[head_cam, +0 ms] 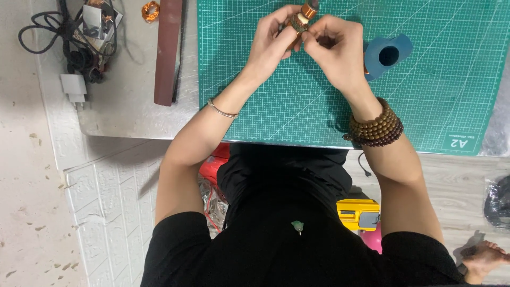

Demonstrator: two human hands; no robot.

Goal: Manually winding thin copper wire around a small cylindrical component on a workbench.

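Pinching from the left, the left hand grips a small copper-wound coil over the far edge of the green cutting mat. Its long axis tilts up-right. The right hand pinches it opposite, equally near.

— Hands? Left hand and right hand together over green cutting mat, fingertips pinching small copper-wound coil.

— Wrists? Thin bangle on left, brown bead bracelets on right.

— Around? Blue holed piece just beside right hand; brown strip left of mat; white plug, black cables far left. Yellow box down below the table.
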